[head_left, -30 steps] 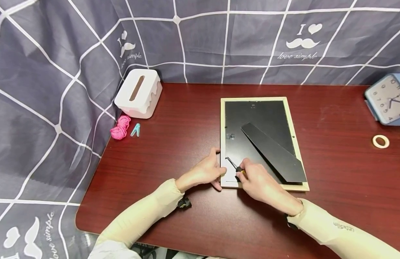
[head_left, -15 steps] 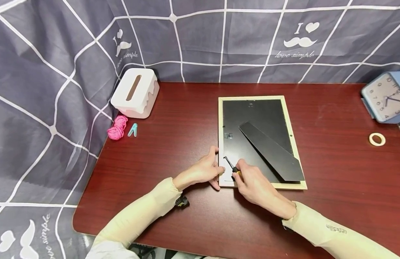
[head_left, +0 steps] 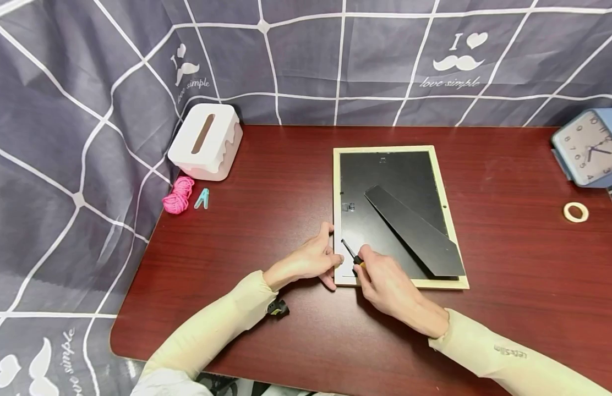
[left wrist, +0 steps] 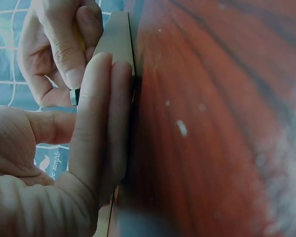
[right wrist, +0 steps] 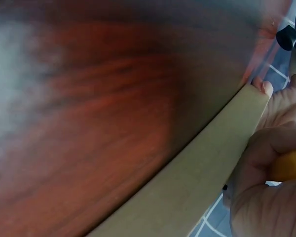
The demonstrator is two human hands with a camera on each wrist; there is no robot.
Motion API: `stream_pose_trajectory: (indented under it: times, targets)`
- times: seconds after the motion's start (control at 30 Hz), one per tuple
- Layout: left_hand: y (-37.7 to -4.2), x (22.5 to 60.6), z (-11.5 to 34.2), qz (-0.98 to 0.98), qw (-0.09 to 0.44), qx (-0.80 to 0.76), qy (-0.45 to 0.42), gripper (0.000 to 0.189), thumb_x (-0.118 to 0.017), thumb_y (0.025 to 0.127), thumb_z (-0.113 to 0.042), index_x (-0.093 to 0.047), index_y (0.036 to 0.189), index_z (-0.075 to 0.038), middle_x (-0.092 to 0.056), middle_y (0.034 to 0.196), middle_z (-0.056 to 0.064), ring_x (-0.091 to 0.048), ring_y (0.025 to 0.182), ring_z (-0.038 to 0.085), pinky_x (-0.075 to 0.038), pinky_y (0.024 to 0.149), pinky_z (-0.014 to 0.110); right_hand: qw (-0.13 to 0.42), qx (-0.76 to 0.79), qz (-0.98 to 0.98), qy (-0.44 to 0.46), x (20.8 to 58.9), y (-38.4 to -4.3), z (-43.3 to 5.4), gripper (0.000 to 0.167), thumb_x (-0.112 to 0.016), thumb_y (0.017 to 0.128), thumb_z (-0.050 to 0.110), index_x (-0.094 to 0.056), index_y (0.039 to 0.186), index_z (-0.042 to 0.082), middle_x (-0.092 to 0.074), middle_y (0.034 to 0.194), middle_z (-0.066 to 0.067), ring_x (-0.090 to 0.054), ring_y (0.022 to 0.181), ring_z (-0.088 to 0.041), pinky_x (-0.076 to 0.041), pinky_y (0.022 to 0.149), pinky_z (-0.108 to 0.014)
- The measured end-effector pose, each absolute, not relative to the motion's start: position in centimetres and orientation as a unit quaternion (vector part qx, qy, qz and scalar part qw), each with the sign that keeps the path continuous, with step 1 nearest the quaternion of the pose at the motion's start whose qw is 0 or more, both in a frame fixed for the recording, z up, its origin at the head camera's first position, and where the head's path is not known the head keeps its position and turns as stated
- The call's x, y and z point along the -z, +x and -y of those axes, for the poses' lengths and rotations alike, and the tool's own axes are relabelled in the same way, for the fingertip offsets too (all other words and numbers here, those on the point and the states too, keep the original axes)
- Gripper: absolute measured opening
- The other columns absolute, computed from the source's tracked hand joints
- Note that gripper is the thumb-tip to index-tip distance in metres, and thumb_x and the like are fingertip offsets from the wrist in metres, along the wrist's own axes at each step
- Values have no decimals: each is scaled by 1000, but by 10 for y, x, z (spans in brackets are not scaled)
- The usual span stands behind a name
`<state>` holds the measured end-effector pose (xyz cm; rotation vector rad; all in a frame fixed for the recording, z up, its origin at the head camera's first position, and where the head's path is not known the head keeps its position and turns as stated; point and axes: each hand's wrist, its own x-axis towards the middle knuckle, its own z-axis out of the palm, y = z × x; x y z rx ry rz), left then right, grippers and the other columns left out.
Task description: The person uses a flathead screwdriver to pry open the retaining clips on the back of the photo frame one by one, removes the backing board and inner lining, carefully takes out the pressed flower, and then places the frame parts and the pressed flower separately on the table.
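Note:
A picture frame (head_left: pixel 452 231) with a pale wooden rim lies face down, its black backing board (head_left: pixel 385 170) up. My right hand (head_left: pixel 392 286) grips a screwdriver (head_left: pixel 349 250) with a yellow and black handle. Its thin shaft points up-left, the tip at a small dark tab by the frame's left inner edge. My left hand (head_left: pixel 311 258) steadies the lower left side, thumb on top of the rim. In the left wrist view its straight fingers (left wrist: pixel 91 113) lie along the frame's outer side. A black stand leg (head_left: pixel 415 231) lies slantwise over the backing.
At the back left stand a white tissue box (head_left: pixel 204 140), pink yarn (head_left: pixel 178 195) and a teal clip (head_left: pixel 202 198). A blue clock (head_left: pixel 590 148) and a tape roll (head_left: pixel 575 212) are at the right. A grey checked cloth (head_left: pixel 306 60) hangs behind the table (head_left: pixel 266 187).
The whole head view has shifted slightly left. The screwdriver's tip stays at the tab while my right hand turns its handle slightly; my left hand keeps its place on the rim.

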<state>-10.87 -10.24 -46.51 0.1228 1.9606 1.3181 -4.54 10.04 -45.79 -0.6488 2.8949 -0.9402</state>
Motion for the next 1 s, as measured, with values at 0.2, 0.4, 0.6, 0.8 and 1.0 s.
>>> stream_pose_trajectory:
  times: [0.2,0.4,0.6,0.8,1.0]
  targets:
    - [-109,465,102,-771,377,-511,48,65,-64,104,-7,-26,156,-13,-68,80,10,-80,61,29,-69,90,37,-30,226,-944,-238,459,-41,-93,20,-70,96,-3,-51,96,1,-54,71,-5,-54,54,-20,-46,44,-28]
    - [-109,464,104,-763,381,-520,48,66,-64,105,-6,-25,158,-13,-67,83,11,-79,60,28,-70,91,38,-33,145,-962,-231,456,-34,-81,37,-79,78,-7,-52,103,-1,-61,82,-14,-59,50,-29,-52,42,-39]
    - [-108,463,105,-734,392,-552,53,66,-58,104,1,-22,158,-9,-64,82,11,-75,54,23,-72,66,42,-48,99,-965,-239,457,-29,-73,46,-86,68,-6,-53,100,-1,-61,84,-15,-57,48,-27,-50,40,-37]
    - [-109,464,105,-736,392,-549,54,64,-56,104,3,-23,157,-9,-67,82,12,-74,54,21,-71,65,40,-68,93,-963,-245,459,-27,-68,42,-84,70,-8,-53,98,-2,-60,82,-16,-56,48,-25,-50,38,-35]
    - [-110,463,103,-735,390,-552,51,64,-54,105,4,-22,158,-8,-66,82,12,-73,53,21,-71,64,41,-95,70,-959,-257,460,-28,-68,42,-85,69,-6,-54,98,-3,-59,79,-14,-55,47,-21,-50,37,-32]
